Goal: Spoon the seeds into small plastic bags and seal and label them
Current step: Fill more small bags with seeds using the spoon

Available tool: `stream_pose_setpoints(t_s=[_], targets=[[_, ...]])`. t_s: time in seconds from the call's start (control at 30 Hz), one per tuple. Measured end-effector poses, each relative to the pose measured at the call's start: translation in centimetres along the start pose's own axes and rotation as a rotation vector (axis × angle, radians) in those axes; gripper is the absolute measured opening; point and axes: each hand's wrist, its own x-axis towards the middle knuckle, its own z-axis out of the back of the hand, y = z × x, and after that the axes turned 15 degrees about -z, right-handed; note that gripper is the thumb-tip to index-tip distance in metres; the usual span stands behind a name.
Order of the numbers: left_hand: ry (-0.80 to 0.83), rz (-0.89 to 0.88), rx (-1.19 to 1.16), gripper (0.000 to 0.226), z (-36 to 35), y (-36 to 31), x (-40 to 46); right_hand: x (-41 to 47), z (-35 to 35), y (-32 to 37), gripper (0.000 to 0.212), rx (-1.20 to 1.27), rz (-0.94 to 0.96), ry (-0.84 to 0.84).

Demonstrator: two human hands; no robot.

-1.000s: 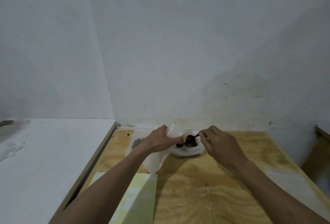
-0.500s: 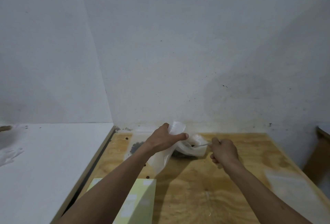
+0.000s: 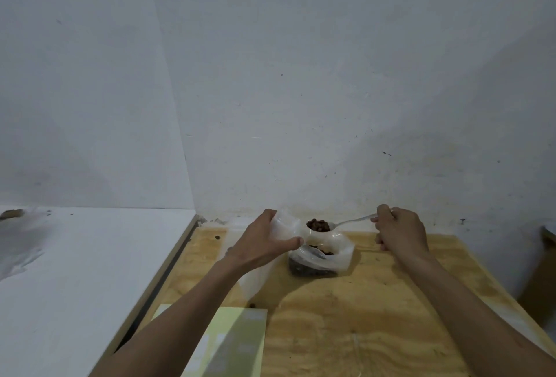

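My left hand [image 3: 264, 244] grips the mouth of a small clear plastic bag [image 3: 287, 228], which hangs down over the plywood table [image 3: 376, 316]. A metal spoon [image 3: 346, 222] heaped with dark brown seeds [image 3: 318, 225] hovers at the bag's mouth; my right hand [image 3: 398, 232] pinches its handle. Below the spoon a larger plastic bag of seeds [image 3: 322, 259] sits open on the table.
A pale yellow-green sheet [image 3: 228, 343] lies at the table's near left. A white surface [image 3: 75, 271] adjoins the table on the left. Stray seeds [image 3: 252, 305] lie on the wood. The white wall stands right behind the bags.
My right hand has lifted the spoon out of the seed bag, now loaded, up to the small bag's mouth. My left hand keeps holding the small bag.
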Motion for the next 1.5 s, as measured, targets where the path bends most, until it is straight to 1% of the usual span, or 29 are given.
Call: stream_pose_setpoints(t_s=[0.13,0.23,0.37,0.4,0.53,0.6,0.63,0.73,0.77,0.83,0.97,1.1,1.2,1.27,1.3,1.4,1.43,1.5], targets=[[-0.005,-0.001,-0.01,0.062,0.0,0.2,0.0,-0.4,0.1,2.1,0.035,0.073,0.019,0.049],[-0.004,0.002,-0.012,0.07,0.2,0.5,0.0,-0.9,-0.4,3.2,0.033,0.087,0.064,0.081],[-0.025,0.044,-0.031,0.082,1.1,0.8,0.0,-1.9,-1.3,3.8,0.031,0.029,0.203,0.11],[-0.027,0.053,-0.032,0.08,1.4,1.0,0.0,-2.2,-1.5,4.0,0.03,0.021,0.249,0.111],[-0.062,0.079,-0.057,0.058,2.8,1.4,-0.3,-3.2,-2.6,4.6,0.029,0.016,0.392,0.116],[-0.083,0.086,-0.062,0.057,3.6,1.7,-0.4,-3.6,-3.3,4.8,0.029,0.014,0.439,0.107],[-0.083,0.087,-0.057,0.061,4.0,1.8,-0.6,-3.8,-3.6,4.8,0.029,0.008,0.465,0.099],[-0.096,0.1,-0.033,0.086,4.7,2.5,-1.1,-4.3,-4.4,4.7,0.029,0.0,0.521,0.079],[-0.099,0.099,-0.036,0.088,4.9,2.6,-1.2,-4.4,-4.7,4.7,0.029,0.005,0.53,0.076],[-0.107,0.094,-0.062,0.087,5.1,2.7,-1.5,-4.5,-5.1,4.4,0.028,0.007,0.542,0.055],[-0.104,0.11,-0.074,0.089,5.0,2.7,-1.6,-3.5,-4.7,3.7,0.03,-0.037,0.524,-0.048],[-0.064,0.116,-0.093,0.095,4.6,1.7,-1.0,-2.0,-2.7,3.3,0.032,-0.188,0.507,-0.183],[0.002,0.109,-0.179,0.094,3.5,0.3,-0.2,-1.2,-1.0,3.0,0.032,-0.329,0.499,-0.246],[0.08,0.136,-0.243,0.103,2.5,-0.5,0.2,-1.1,-0.7,2.3,0.032,-0.436,0.514,-0.264],[0.127,0.151,-0.247,0.104,1.9,-0.9,0.5,-1.1,-0.6,1.8,0.033,-0.489,0.512,-0.275],[0.256,0.207,-0.222,0.092,0.7,-1.8,1.2,-1.6,-1.1,0.1,0.034,-0.618,0.496,-0.281],[0.28,0.206,-0.205,0.083,0.3,-2.1,1.5,-1.7,-1.2,-0.4,0.034,-0.64,0.472,-0.277],[0.276,0.198,-0.176,0.064,-0.4,-2.6,2.0,-1.7,-1.6,-1.3,0.034,-0.647,0.414,-0.267]])
